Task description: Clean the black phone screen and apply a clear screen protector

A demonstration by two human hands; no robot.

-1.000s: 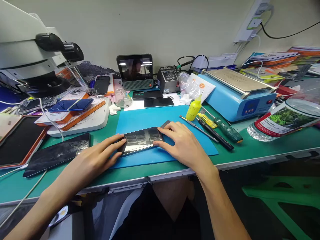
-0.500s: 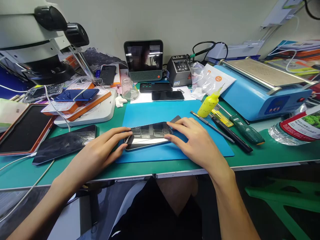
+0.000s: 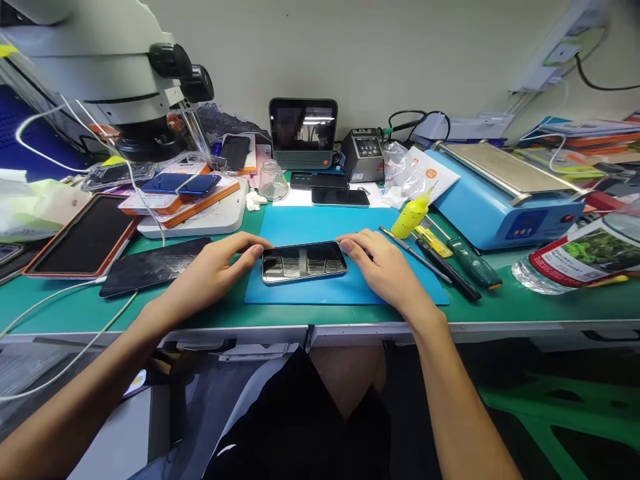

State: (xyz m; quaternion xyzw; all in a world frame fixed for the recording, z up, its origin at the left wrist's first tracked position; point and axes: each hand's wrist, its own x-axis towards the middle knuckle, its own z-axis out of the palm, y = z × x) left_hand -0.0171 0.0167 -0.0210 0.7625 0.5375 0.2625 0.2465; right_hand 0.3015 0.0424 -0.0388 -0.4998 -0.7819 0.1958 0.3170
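A phone (image 3: 304,261) lies flat, screen up, on the blue mat (image 3: 320,227), held by its short ends between the fingertips of the left hand (image 3: 213,275) and the right hand (image 3: 385,270), both loosely curled, with a yellow bottle (image 3: 411,217) nearby.
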